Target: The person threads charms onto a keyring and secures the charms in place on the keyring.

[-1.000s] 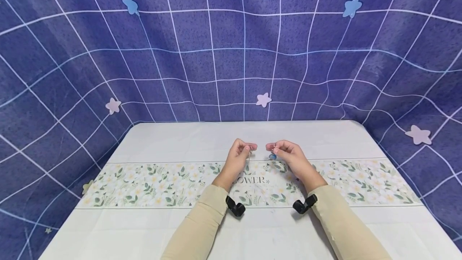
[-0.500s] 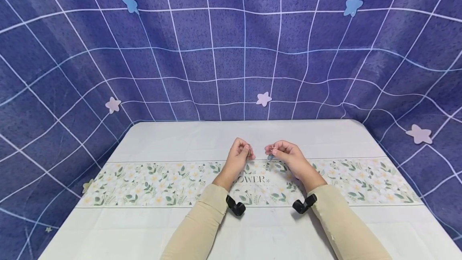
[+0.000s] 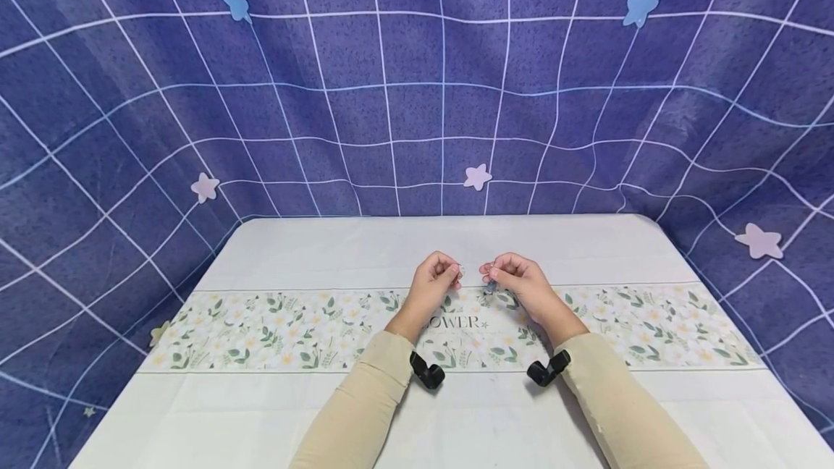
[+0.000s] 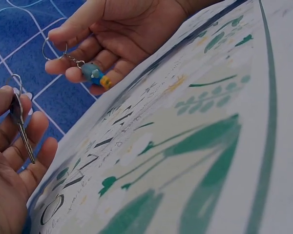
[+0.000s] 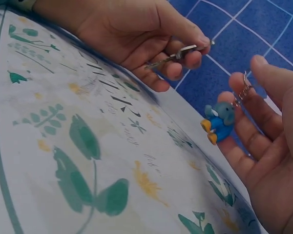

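Observation:
My left hand [image 3: 435,273] pinches a metal key [image 4: 22,130] between thumb and forefinger. The key's blade points down over the fingers, and a thin wire ring [image 4: 16,81] shows at its head. Across a small gap, my right hand [image 3: 521,275] pinches the split ring [image 4: 45,48] of a keychain. From that ring a short chain [image 5: 241,92] leads to a small elephant charm [image 5: 221,120] in blue, with yellow feet, lying against the right fingers. Key and keychain are apart, and both hands are held over the table.
A white tablecloth [image 3: 326,252] with a flower-printed band [image 3: 260,331] covers the table. Blue gridded cloth with stars [image 3: 417,114] hangs behind and at both sides. A black wrist camera [image 3: 426,370] sits on the left sleeve, another black camera [image 3: 549,369] on the right.
The left fingers have shifted their hold on the key, which hung below them a second ago. The elephant charm has turned under the right hand, which has barely moved.

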{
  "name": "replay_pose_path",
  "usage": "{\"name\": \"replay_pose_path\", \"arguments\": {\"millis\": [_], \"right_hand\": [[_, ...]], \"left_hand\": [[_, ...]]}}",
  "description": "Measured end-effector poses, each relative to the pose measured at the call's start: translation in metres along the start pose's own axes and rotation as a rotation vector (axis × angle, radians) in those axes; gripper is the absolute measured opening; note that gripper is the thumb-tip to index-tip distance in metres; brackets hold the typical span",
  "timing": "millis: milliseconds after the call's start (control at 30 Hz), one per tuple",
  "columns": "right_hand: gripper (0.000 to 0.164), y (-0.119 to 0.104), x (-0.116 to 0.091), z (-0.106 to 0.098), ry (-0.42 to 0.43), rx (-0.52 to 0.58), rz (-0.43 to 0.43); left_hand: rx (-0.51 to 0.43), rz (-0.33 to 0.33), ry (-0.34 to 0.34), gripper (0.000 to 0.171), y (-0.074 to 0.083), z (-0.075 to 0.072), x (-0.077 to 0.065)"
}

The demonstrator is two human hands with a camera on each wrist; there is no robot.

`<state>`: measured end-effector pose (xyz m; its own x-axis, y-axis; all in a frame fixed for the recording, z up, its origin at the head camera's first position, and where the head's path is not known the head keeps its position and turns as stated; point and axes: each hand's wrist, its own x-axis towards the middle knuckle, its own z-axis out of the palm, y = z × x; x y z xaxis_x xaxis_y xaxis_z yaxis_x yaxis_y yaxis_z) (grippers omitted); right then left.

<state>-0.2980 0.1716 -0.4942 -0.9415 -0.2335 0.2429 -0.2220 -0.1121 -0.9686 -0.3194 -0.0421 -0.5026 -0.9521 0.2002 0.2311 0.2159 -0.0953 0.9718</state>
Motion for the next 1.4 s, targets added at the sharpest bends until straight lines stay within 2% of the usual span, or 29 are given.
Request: {"name": "replay_pose_path", "arguments": {"millis": [67, 233, 300, 567, 800, 1133, 1400], "right_hand": [[0.015, 0.001, 0.000, 0.001, 0.018, -0.017, -0.003], [0.016, 0.005, 0.001, 0.002, 0.047, -0.030, 0.005], [0.014, 0.006, 0.001, 0.003, 0.046, -0.029, 0.013], [0.013, 0.006, 0.001, 0.005, 0.024, -0.020, 0.050], [0.013, 0.003, 0.000, 0.009, 0.008, -0.006, 0.044], [0.015, 0.004, 0.001, 0.013, 0.011, -0.043, 0.076], [0.014, 0.003, 0.001, 0.014, 0.005, -0.054, 0.093]], "left_hand": [[0.032, 0.010, -0.008, 0.006, 0.006, 0.000, -0.003], [0.116, 0.055, -0.026, 0.009, 0.006, -0.001, -0.005], [0.137, 0.067, -0.021, 0.010, -0.001, -0.001, -0.002], [0.203, 0.104, -0.014, 0.013, 0.001, -0.001, -0.004], [0.214, 0.132, -0.030, 0.011, -0.001, -0.002, -0.003], [0.229, 0.125, -0.049, 0.013, 0.000, -0.003, -0.004], [0.239, 0.114, -0.068, 0.008, -0.002, -0.002, -0.003]]}}
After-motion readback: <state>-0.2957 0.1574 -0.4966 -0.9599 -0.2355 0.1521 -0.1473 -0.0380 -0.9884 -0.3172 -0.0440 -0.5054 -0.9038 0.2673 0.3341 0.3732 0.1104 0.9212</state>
